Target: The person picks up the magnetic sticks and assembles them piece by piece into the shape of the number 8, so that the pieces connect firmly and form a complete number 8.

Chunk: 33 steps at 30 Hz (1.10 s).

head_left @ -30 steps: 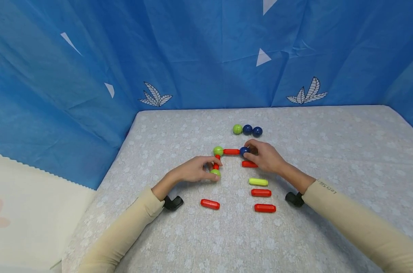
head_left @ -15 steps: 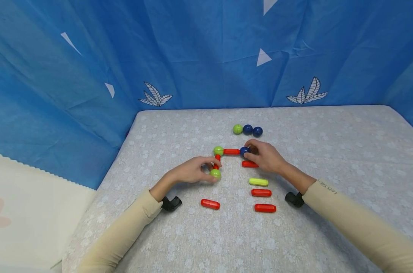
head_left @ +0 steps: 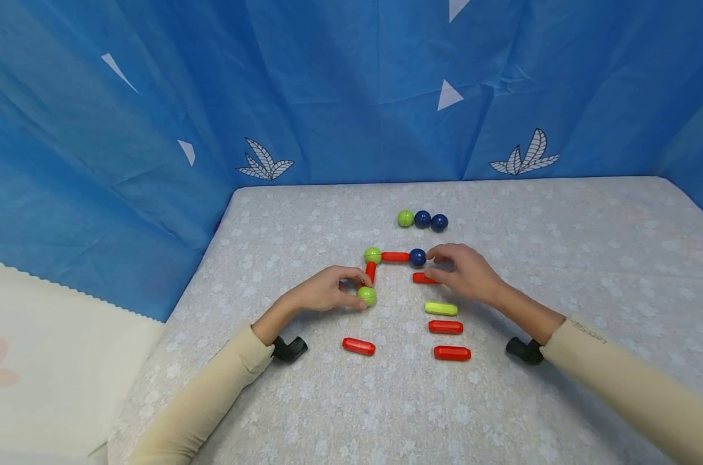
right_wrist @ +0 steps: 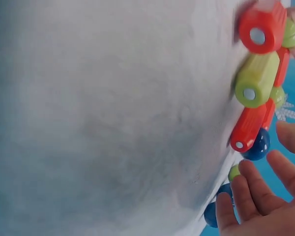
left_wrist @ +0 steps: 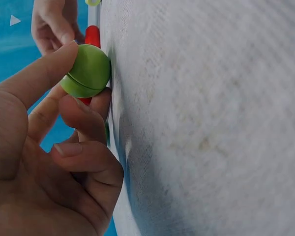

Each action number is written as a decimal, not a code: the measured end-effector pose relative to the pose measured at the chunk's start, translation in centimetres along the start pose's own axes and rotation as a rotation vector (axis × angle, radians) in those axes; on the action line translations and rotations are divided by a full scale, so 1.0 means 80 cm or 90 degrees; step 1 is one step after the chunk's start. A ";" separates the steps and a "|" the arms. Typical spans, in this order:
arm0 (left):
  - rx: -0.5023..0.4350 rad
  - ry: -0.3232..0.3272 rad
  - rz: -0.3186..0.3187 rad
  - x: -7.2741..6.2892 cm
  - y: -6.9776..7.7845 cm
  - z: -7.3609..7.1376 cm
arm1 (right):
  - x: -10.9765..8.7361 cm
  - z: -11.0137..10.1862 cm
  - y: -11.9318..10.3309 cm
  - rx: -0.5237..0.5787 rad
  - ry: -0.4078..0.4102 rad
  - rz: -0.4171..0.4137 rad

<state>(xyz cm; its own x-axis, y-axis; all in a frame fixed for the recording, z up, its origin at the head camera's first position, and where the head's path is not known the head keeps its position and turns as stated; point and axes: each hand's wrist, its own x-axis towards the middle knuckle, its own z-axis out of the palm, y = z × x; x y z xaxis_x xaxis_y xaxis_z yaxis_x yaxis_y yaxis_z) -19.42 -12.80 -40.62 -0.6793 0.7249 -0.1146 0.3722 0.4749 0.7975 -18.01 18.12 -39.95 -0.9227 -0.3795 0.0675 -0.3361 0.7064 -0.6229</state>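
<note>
An L-shaped chain lies on the table: a green ball (head_left: 372, 256) at its corner, a red rod (head_left: 395, 257) running right to a blue ball (head_left: 417, 257), and another red rod (head_left: 370, 272) down to a nearer green ball (head_left: 366, 296). My left hand (head_left: 332, 289) holds that nearer green ball (left_wrist: 91, 71) between thumb and fingers. Just right of the blue ball, my right hand (head_left: 467, 271) has relaxed, spread fingers and nothing in them. It partly covers a loose red rod (head_left: 423, 278) in the head view.
Behind the chain sit a loose green ball (head_left: 406, 218) and two blue balls (head_left: 430, 221). A yellow-green rod (head_left: 441, 309) and two red rods (head_left: 448, 340) lie nearer me on the right. Another red rod (head_left: 359, 346) lies below my left hand. Blue cloth hangs beyond the table.
My right hand has let go of the chain's blue ball and drawn back a little to the right. My left hand stays at the nearer green ball.
</note>
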 end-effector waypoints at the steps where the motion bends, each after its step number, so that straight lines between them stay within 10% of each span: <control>1: -0.002 0.000 0.000 0.000 0.000 0.000 | -0.003 0.000 0.000 -0.003 -0.006 -0.006; 33: 0.015 0.009 -0.008 -0.001 0.002 0.003 | -0.020 0.021 -0.033 -0.002 -0.016 -0.069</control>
<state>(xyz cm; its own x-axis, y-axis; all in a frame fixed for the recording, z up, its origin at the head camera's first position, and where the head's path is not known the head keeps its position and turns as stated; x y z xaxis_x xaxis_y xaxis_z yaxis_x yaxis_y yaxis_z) -19.19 -12.68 -40.62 -0.6927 0.7118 -0.1159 0.3784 0.4955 0.7819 -15.33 15.88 -39.74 -0.8762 -0.4681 0.1146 -0.4338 0.6627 -0.6105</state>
